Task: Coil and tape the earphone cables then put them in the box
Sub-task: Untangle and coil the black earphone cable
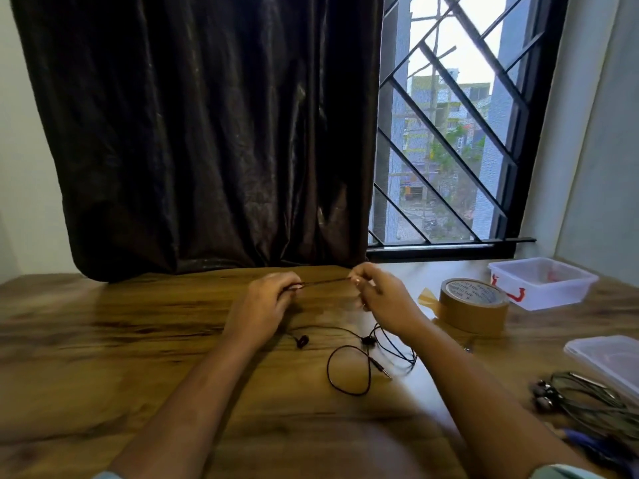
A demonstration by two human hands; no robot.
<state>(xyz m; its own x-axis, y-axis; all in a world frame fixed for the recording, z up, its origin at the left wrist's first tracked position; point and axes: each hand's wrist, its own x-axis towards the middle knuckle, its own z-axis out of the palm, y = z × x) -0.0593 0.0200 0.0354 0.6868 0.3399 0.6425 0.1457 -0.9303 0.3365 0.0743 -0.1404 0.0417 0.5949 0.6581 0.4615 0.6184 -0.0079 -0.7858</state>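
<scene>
Wooden surface (103, 340), dark curtain (207, 133) behind. Clear box (543, 281) far right, contents blurry. Lid (608, 357) and grey earphone bundle (584, 401) cut off at the right edge. Brown tape roll (472, 307) near the box. Left hand (266, 302) and right hand (380, 295) both pinch the black earphone cable (366, 339), taut between them, rest looped on the surface below.

One wide-angle view is taken from the head, forward and down, left hand (269, 302) and right hand (383, 299) close, window (449, 150) faced.

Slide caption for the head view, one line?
Left hand and right hand pull a black earphone cable taut over the table; tape roll and box at right.
</scene>
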